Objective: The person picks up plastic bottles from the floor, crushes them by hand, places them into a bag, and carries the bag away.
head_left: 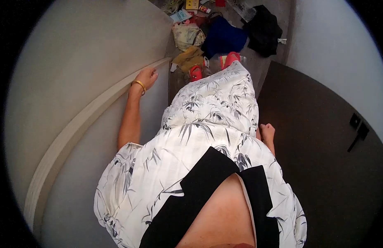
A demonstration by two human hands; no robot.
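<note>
– Touching anything, left hand (147,78)?
– Overlaps the pale ledge (94,108) on the left; contact, can't tell. Fingers loosely bent, grip unclear. Yellow bracelet (139,84) on the wrist.
– Right hand (267,132)?
– Just beside the white leaf-print garment (212,107), fingers bent; can't tell how closed or if holding.
– Garment's where?
– Worn, between ledge and dark panel (319,128). Red shoes (231,59) past its hem.
</note>
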